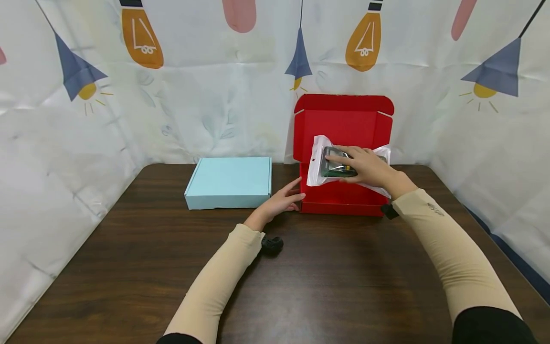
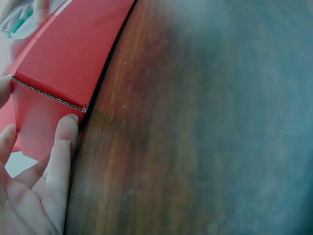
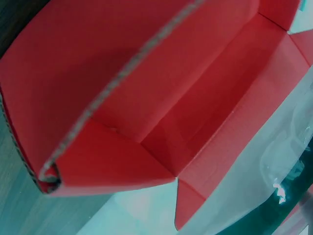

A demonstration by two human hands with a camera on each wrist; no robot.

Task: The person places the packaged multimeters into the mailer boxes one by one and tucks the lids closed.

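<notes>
A red cardboard box (image 1: pixel 342 207) stands with its lid (image 1: pixel 335 125) raised at the back. Over its inside, my right hand (image 1: pixel 365 166) grips a clear, white-edged plastic pouch (image 1: pixel 317 165) holding a dark, greenish item whose kind I cannot tell. The pouch slants across the box opening and also fills the lower right of the right wrist view. With fingers extended, my left hand (image 1: pixel 280 203) touches the box's left side. In the left wrist view its fingertips (image 2: pixel 68 125) lie against the red side wall (image 2: pixel 36 115) near the front corner.
Left of the red box sits a closed light-blue box (image 1: pixel 232 179). Both are near the back edge of a dark wooden table (image 1: pixel 275 286). A white patterned curtain (image 1: pixel 193 105) hangs behind and at the sides. Black cameras (image 1: pixel 272 245) are worn on the wrists.
</notes>
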